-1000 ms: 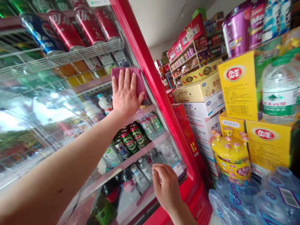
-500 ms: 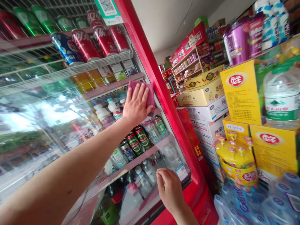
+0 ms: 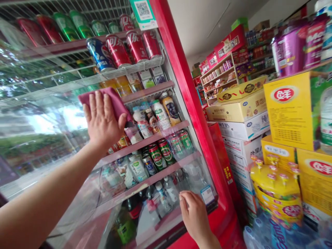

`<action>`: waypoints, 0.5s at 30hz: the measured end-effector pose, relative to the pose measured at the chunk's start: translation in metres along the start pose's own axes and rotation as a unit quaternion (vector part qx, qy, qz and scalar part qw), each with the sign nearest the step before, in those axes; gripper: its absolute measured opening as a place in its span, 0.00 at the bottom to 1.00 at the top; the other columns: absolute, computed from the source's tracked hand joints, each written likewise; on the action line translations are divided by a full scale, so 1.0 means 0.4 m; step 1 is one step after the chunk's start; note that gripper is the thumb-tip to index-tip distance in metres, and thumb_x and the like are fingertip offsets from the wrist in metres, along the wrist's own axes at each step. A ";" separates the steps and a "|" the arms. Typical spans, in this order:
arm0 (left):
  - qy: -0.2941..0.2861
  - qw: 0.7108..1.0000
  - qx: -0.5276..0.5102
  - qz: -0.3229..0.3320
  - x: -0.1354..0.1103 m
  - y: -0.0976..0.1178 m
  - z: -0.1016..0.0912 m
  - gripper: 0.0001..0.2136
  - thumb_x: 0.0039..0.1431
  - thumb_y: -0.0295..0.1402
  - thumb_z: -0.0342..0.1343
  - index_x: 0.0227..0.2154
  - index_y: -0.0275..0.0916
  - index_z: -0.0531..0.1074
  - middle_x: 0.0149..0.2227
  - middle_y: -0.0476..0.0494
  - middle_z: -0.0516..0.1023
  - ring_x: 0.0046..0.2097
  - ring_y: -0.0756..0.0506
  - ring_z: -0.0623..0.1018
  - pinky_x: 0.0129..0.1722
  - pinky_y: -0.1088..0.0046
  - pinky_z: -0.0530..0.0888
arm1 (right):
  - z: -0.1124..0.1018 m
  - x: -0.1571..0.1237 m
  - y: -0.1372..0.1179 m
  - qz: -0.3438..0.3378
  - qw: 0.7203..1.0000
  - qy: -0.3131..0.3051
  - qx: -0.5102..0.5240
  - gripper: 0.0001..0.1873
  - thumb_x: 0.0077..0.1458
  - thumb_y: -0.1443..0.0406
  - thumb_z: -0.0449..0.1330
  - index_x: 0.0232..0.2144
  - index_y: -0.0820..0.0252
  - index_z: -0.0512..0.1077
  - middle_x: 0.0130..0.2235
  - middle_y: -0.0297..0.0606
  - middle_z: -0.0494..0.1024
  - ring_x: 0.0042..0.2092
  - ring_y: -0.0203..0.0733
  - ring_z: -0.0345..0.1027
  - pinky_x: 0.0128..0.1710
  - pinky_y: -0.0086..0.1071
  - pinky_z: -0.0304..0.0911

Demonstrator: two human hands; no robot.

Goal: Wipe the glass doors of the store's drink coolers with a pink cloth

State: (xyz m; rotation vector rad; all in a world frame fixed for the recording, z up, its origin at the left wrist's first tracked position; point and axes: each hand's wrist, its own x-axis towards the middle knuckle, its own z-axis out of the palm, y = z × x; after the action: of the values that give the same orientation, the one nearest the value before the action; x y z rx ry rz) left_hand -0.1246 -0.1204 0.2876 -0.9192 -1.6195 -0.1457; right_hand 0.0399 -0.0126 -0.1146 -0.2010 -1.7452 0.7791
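With fingers spread, my left hand (image 3: 102, 119) presses a pink cloth (image 3: 115, 98) flat against the glass door of a red-framed drinks fridge (image 3: 178, 65). The cloth shows above the fingers and past the thumb. My right hand (image 3: 193, 212) is loosely curled in front of the lower right part of the door, with nothing visible in it; its palm is turned away. Behind the glass, cola cans (image 3: 118, 52) stand on an upper rack. Bottles (image 3: 160, 114) and green beer cans (image 3: 157, 155) fill shelves below.
Stacked cartons (image 3: 236, 107) stand right of the fridge. Nearer are yellow boxes (image 3: 289, 114), a yellow tub of lollipops (image 3: 276, 190) and wrapped water bottles (image 3: 261, 231). A QR-code sign (image 3: 144, 14) is on the upper door. Reflections cover the glass at left.
My left hand has slid the cloth leftward across the glass, away from the red frame. My right hand stays low, still curled. The view has shifted somewhat to the left.
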 end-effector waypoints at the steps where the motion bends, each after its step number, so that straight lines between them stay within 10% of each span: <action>1: 0.011 0.999 -0.002 -0.030 0.009 -0.013 -0.008 0.43 0.73 0.58 0.44 0.80 0.37 0.41 0.83 0.38 0.35 0.82 0.25 0.42 0.80 0.33 0.40 | 0.000 -0.003 0.002 0.002 1.000 -0.002 0.000 0.13 0.75 0.67 0.53 0.41 0.54 0.77 0.38 0.38 0.85 0.38 0.47 0.83 0.39 0.37 0.75; 4: 0.007 0.999 -0.002 -0.038 0.008 0.005 -0.005 0.41 0.74 0.57 0.42 0.80 0.38 0.44 0.83 0.44 0.31 0.82 0.23 0.40 0.80 0.32 0.39 | 0.007 -0.012 0.008 0.003 1.000 -0.006 0.002 0.12 0.75 0.67 0.53 0.42 0.54 0.76 0.38 0.38 0.85 0.39 0.47 0.83 0.39 0.38 0.76; 11: -0.186 0.932 0.007 0.310 -0.147 0.100 0.046 0.33 0.75 0.50 0.47 0.78 0.50 0.54 0.81 0.43 0.51 0.82 0.36 0.52 0.81 0.45 0.49 | 0.076 -0.038 -0.013 -0.011 0.999 -0.025 0.022 0.14 0.76 0.66 0.52 0.40 0.54 0.77 0.35 0.38 0.84 0.36 0.46 0.82 0.38 0.36 0.76; 15: -0.132 0.974 0.038 0.180 -0.152 -0.001 -0.010 0.36 0.74 0.52 0.47 0.79 0.44 0.50 0.82 0.38 0.46 0.82 0.32 0.48 0.81 0.41 0.46 | 0.104 -0.061 -0.038 -0.022 0.998 -0.047 0.036 0.15 0.76 0.65 0.52 0.39 0.54 0.77 0.35 0.38 0.84 0.37 0.44 0.82 0.39 0.34 0.75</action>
State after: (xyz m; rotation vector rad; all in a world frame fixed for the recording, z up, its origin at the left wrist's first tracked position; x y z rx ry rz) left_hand -0.1230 -0.1518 0.2356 -1.1934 -1.6557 0.2995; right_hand 0.0140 -0.0529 -0.1301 -0.0783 -1.8013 0.8286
